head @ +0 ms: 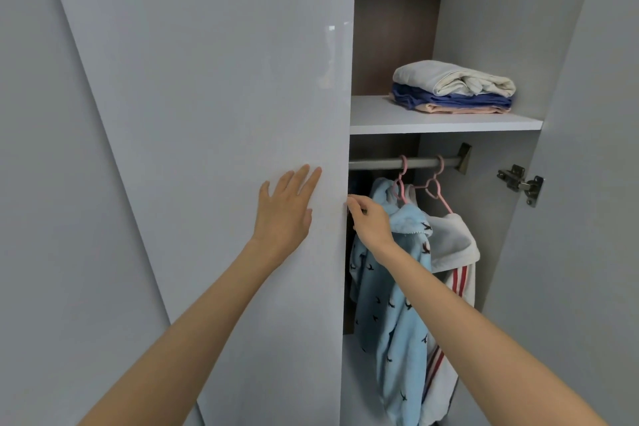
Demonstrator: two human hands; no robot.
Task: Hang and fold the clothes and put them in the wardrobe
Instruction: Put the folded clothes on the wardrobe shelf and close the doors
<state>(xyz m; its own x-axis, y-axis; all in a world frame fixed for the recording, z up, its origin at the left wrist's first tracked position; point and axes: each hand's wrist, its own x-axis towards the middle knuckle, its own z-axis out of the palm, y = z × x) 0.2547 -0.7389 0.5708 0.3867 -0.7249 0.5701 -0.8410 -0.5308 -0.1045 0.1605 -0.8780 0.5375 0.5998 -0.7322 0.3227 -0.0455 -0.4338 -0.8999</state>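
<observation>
My left hand (287,209) lies flat with straight fingers on the front of the grey left wardrobe door (221,86). My right hand (368,220) curls its fingers round that door's right edge. Inside, a light blue garment with dark bird prints (397,322) and a white garment with red stripes (453,263) hang on pink hangers (434,185) from the metal rail (377,162). On the shelf (439,123) above lies a stack of three folded clothes (456,88): cream on top, blue in the middle, peach below.
The right wardrobe door (587,183) stands open, its metal hinge (522,183) showing. Another grey panel (52,183) fills the left side. The shelf has bare room to the left of the stack.
</observation>
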